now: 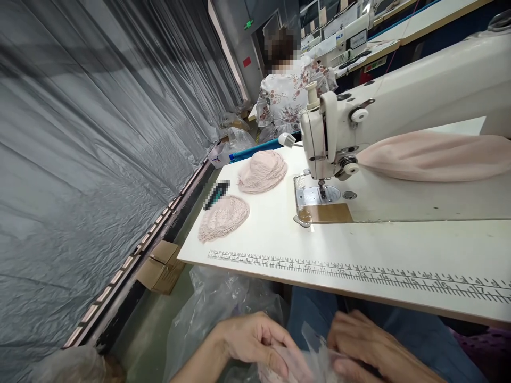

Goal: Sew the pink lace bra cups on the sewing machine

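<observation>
Below the table's near edge, over a lap in blue jeans [315, 308], the left hand [255, 340] and the right hand [369, 346] meet on a pale pink cloth piece [275, 369] partly wrapped in a clear plastic film [315, 346]. The left hand's fingers curl and pinch the cloth from above; the right hand's fingers are bent onto the film just beside it, though the bottom frame edge hides how firmly it grips. A crumpled clear bag [211, 303] hangs at the left of the knees.

Above them runs the white table [399, 244], with a printed ruler strip [359, 274] along its front. On its left part lie a flat pink lace piece [222, 217] and, farther back, a stack of pink pieces [262, 171], with a blurred dark object [216, 194] between them at the table edge. A white sewing machine [399, 101] stands at right, its needle over the metal plate [319, 197], and a length of pink fabric [435, 156] lies under its arm.

A cardboard box [159, 266] sits on the floor beside the table, against grey plastic sheeting [88, 133]. Farther off, a person in a floral top [285, 93] sits facing away.
</observation>
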`<state>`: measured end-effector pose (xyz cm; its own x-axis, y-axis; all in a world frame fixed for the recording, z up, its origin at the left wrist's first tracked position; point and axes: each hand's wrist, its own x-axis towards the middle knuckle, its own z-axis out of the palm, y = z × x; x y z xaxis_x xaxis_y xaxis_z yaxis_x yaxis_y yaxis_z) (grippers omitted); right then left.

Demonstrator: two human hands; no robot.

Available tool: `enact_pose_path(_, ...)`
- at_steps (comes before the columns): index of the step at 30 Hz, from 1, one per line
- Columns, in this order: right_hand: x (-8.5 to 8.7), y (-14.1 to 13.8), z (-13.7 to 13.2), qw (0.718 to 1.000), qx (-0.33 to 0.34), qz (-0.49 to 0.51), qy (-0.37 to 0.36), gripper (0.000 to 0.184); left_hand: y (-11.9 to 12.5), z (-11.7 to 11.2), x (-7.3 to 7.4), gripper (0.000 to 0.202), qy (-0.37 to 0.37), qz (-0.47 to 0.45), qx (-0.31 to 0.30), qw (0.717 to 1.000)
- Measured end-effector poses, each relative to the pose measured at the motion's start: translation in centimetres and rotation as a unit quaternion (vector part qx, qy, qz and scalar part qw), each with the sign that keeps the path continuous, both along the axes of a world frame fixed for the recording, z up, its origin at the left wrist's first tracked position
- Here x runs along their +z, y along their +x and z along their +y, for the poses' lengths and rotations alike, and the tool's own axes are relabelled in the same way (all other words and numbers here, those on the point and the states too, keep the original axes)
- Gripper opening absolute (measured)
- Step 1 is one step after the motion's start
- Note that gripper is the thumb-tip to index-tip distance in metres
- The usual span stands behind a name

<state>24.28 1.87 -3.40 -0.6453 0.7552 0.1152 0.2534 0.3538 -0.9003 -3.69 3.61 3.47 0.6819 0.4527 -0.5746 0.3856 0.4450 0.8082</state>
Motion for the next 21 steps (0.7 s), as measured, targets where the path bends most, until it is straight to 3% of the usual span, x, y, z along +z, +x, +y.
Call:
enact_pose_path(1,0.0,0.0,0.0,1.0,0.01,-0.01,-0.014,0.018,0.1,0.0,0.2,0.08,0.008,0.004,-0.012,1.0)
enact_pose_path(5,2.1,-1.1,0.9,0.992,0.099,-0.012,-0.072,0.08,0.8,0.5,1.3,0.09,0.063,0.023,-0.073,0.995)
enact_pose_path(7,3.8,-2.1,1.6,0.988,0.145,-0.008,-0.06,0.073,1.0,0.7,1.7,0.094,0.081,0.021,-0.097,0.992)
enact_pose_path(10,4.9,-3.1,2.1,0.989,0.137,-0.037,-0.052,0.042,0.9,0.8,2.0,0.091,0.089,0.028,-0.091,0.991)
enact_pose_path(21,3.4,-2.0,1.4,0.988,0.116,0.018,-0.101,0.034,0.6,0.4,1.3,0.07,0.037,0.016,-0.013,0.999)
